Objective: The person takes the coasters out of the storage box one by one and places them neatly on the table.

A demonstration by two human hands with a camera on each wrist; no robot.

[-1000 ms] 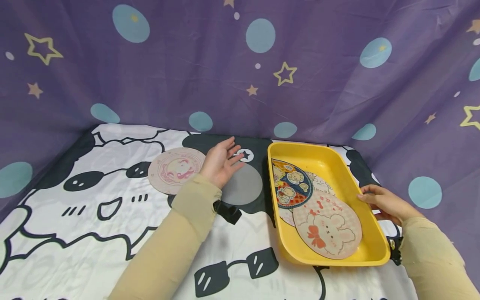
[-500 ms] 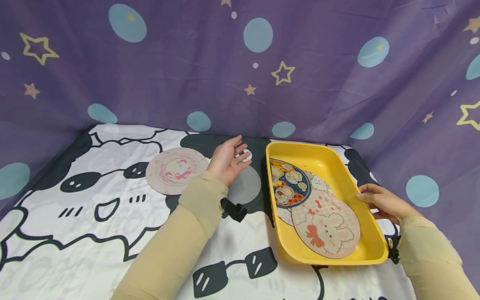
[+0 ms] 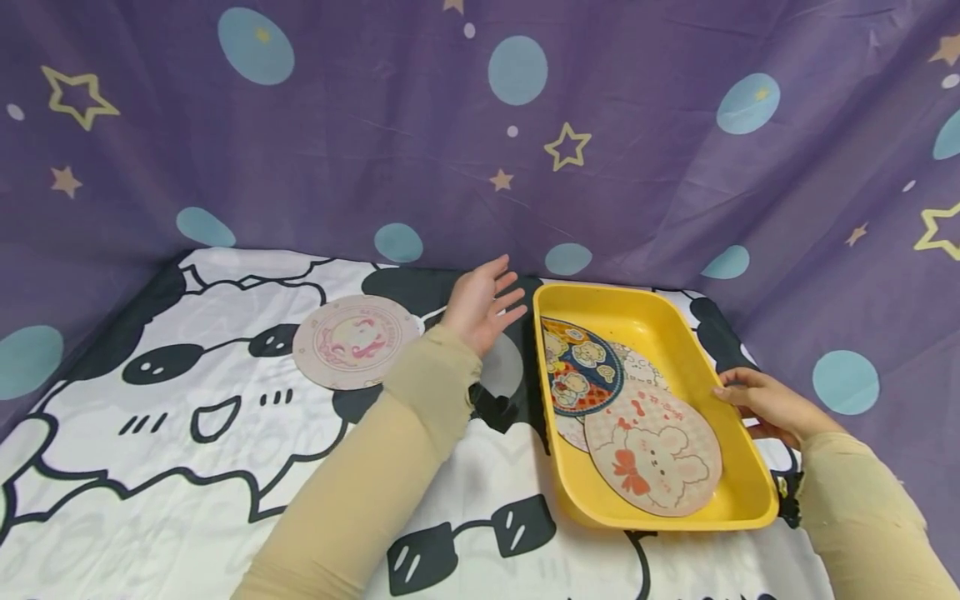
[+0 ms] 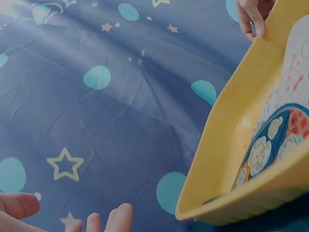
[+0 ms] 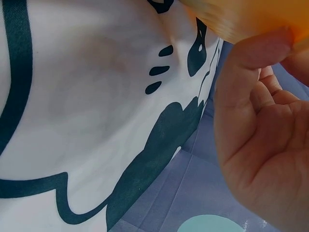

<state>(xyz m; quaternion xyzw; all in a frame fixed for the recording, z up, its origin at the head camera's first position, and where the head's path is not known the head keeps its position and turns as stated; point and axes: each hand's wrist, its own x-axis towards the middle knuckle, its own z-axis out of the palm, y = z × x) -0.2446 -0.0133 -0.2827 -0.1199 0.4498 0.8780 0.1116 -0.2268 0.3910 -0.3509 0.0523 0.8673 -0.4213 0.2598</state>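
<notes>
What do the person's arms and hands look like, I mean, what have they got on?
The left sleeve and right sleeve are long, plain and pale beige, wrinkled near the cuffs. A small black device shows at the left wrist and another at the right, their details unclear. The left hand and right hand wear no gloves.

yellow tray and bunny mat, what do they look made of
Yellow tray: likely plastic with a slight sheen; even colour, rounded corners, a small highlight inside. Bunny mat: thin, flat, matt and printed; perhaps rubber or card, the look leaves it open.
</notes>
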